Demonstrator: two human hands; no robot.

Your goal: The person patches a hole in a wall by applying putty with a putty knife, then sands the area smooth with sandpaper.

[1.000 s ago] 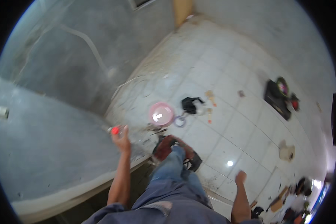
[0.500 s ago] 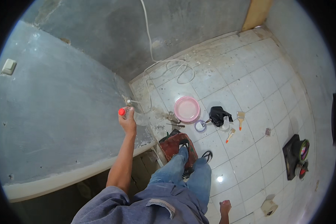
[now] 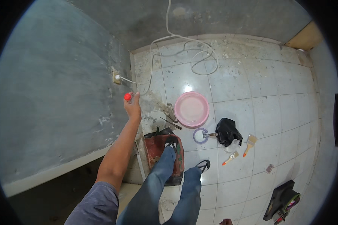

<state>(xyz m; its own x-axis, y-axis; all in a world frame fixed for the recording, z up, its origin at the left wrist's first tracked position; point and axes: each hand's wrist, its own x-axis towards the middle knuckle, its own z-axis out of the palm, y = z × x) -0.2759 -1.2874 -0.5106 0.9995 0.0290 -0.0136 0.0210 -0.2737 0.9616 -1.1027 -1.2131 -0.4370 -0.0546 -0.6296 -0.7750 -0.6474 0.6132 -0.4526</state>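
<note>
My left hand [image 3: 133, 107] grips a clear bottle with a red cap [image 3: 127, 97] beside the grey wall, just below a socket with a white plug [image 3: 117, 77]. A pink basin [image 3: 191, 105] of cloudy liquid sits on the tiles to its right. Between the basin and my feet lie a screwdriver [image 3: 175, 126] and a small pale container [image 3: 198, 140] with a scraper [image 3: 212, 134] across it. My left foot is on a worn red board or tray [image 3: 155, 150]. My right hand [image 3: 225, 222] barely shows at the lower edge; its fingers are unclear.
A black plastic bag [image 3: 227, 130] and two paintbrushes [image 3: 250, 143] lie right of the basin. Looped white cable [image 3: 213, 56] runs along the back. A black object with round containers [image 3: 279, 195] stands at the lower right. A ledge [image 3: 52, 170] borders the lower left.
The view has swung toward the left corner. My left hand with the bottle has moved forward and up in the picture. My right hand has dropped almost out of view.
</note>
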